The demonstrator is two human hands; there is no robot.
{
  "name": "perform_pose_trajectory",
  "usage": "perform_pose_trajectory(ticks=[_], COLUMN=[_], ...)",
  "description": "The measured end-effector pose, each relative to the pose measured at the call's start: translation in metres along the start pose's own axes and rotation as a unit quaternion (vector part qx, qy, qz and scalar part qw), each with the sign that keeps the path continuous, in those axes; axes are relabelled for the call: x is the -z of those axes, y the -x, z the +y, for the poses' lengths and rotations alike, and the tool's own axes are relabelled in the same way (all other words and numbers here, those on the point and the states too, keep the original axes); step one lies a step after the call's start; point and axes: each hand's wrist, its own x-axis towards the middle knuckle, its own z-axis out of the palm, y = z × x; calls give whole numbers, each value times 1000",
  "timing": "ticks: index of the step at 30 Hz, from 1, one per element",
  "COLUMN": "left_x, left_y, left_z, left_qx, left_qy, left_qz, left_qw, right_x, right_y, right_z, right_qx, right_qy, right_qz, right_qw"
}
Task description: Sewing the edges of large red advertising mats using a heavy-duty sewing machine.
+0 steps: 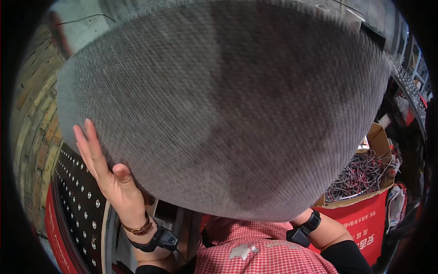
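A large grey piece of ribbed fabric (219,109) fills most of the view, bulging toward me like a cushion or a stretched cover; I cannot tell which. Along its lower left edge my left hand (109,176) is raised with the fingers stretched out, and they rest against or just beside the cloth. Only the wrist side of my right hand (301,217) shows at the lower right edge of the fabric; its fingers are hidden behind the cloth. Both wrists wear dark straps with small devices, and the left one also has a brown band.
An open cardboard box (382,144) on the right holds a tangle of grey and red cords (360,176), above a red printed panel (360,228). To the left stands a black studded panel (77,196) near a brick-patterned surface (39,114). A red checked apron (255,255) covers my front.
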Motion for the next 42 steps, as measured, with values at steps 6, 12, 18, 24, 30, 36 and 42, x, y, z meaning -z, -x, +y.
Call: perform_pose_trajectory(ticks=[6,12,18,24,30,36,42], left_x=[30,120,162,106,57,21,-21], left_y=[11,56,131,169,148,122,87], left_z=[-12,-60,-161,-198,-205,-204,-203], left_qx=[106,340,595,636,607,545,543], left_qy=[82,478,535,479,470,413,372], left_qz=[21,118,177,130,112,121,131], left_qw=[991,802,573,591,631,719,742], right_x=[-14,-14,-10,-8,-2,5,11], right_y=[12,23,18,16,16,15,19], right_z=[-50,-58,-52,-51,-49,-51,-56], right_qx=[-31,-44,-2,-28,-12,20,50], right_qy=[-92,-67,-45,-61,-85,-99,-76], right_qz=[104,112,130,105,114,101,130], right_qw=[990,990,991,992,990,990,987])
